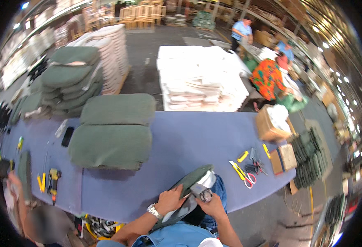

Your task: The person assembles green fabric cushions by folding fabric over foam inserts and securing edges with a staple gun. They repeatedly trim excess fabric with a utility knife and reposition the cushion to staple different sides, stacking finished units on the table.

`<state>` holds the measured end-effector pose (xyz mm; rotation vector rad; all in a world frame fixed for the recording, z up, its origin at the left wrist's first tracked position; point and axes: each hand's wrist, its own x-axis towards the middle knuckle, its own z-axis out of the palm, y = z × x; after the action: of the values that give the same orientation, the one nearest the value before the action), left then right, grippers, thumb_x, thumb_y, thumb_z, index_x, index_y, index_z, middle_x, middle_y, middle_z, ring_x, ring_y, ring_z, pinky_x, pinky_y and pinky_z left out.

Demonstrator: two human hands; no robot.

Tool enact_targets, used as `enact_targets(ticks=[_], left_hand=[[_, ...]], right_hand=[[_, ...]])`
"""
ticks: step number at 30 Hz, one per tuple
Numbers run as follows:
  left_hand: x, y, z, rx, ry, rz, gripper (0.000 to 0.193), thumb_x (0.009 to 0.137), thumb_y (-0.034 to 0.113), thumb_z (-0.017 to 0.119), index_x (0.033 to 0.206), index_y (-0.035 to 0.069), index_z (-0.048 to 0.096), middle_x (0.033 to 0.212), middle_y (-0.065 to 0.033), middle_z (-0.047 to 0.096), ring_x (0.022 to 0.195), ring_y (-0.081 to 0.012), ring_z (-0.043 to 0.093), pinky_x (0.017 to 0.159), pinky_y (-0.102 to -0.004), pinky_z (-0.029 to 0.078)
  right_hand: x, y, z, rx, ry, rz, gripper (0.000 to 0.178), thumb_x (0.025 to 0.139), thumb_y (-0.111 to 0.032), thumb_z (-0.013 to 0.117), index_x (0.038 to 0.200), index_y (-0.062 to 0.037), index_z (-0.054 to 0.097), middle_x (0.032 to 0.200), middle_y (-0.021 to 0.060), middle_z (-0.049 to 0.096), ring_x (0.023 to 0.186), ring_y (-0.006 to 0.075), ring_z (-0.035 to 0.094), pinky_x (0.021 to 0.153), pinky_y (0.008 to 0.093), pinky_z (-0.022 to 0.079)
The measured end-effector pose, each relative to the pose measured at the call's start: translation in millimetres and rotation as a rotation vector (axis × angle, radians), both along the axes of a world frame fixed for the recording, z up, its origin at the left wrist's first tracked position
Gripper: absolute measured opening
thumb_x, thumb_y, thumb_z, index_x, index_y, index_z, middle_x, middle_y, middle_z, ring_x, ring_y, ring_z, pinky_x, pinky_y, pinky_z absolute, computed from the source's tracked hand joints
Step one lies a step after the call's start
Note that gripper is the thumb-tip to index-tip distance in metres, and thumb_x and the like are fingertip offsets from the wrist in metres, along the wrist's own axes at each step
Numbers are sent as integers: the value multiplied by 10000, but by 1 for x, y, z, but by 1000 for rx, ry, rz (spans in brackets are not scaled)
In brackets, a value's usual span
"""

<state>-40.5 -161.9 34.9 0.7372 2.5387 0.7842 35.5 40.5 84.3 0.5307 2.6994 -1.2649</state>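
Note:
A green seat cushion [194, 178] with white padding showing at its open end rests tilted against the near edge of the blue table [189, 140]. My left hand [170, 200], with a watch on the wrist, presses flat on the cushion's cover. My right hand [211, 204] grips a small dark tool [205, 194] held against the cushion's open end. Two finished green cushions [113, 131] lie stacked on the table to the left.
Yellow-handled scissors [242, 173], a yellow cutter [242, 156] and small tools lie at the right. A cardboard box [268, 125] stands at the table's right end. Another person [32, 218] works at the lower left. White cushion stacks [201, 80] and green ones [72, 74] stand behind.

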Motion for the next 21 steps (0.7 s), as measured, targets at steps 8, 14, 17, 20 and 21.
enact_targets(ticks=[8, 14, 17, 20, 21], left_hand=[[-78, 6, -64, 418, -507, -53, 679, 1078, 562, 428, 1543, 68, 460, 1415, -175, 623, 1246, -293, 618, 1073, -408, 459], [-71, 31, -150, 537, -671, 6, 756, 1081, 632, 283, 1627, 111, 314, 1683, -156, 292, 1571, -296, 226, 1281, -399, 153], [-67, 29, -160, 545, -662, -22, 773, 1074, 648, 281, 1635, 116, 292, 1704, -148, 236, 1586, -295, 170, 1286, -411, 121], [-62, 32, -178, 729, -797, 22, 793, 1065, 667, 282, 1644, 125, 269, 1724, -148, 163, 1601, -289, 98, 1289, -407, 82], [-54, 31, -185, 698, -785, 15, 803, 1060, 676, 284, 1647, 128, 258, 1726, -151, 149, 1603, -287, 81, 1289, -409, 74]], right_hand=[[-10, 15, -21, -108, -122, -113, 413, 808, -351, 817, 863, 50, 734, 668, 136, 720, 665, 264, 739, 703, 387, 579], [-28, 14, -6, 28, -238, -79, 488, 785, -393, 831, 795, 82, 718, 676, 166, 728, 710, 285, 758, 712, 403, 578], [-27, 9, 12, 100, -269, -58, 504, 780, -408, 831, 775, 82, 715, 665, 175, 722, 721, 310, 760, 719, 419, 578], [-20, 13, 3, 79, -227, -34, 519, 784, -414, 826, 765, 90, 706, 654, 182, 712, 724, 328, 756, 722, 428, 577], [-14, 12, 1, 57, -218, -52, 519, 790, -412, 821, 768, 93, 705, 657, 182, 712, 725, 328, 754, 722, 428, 577]])
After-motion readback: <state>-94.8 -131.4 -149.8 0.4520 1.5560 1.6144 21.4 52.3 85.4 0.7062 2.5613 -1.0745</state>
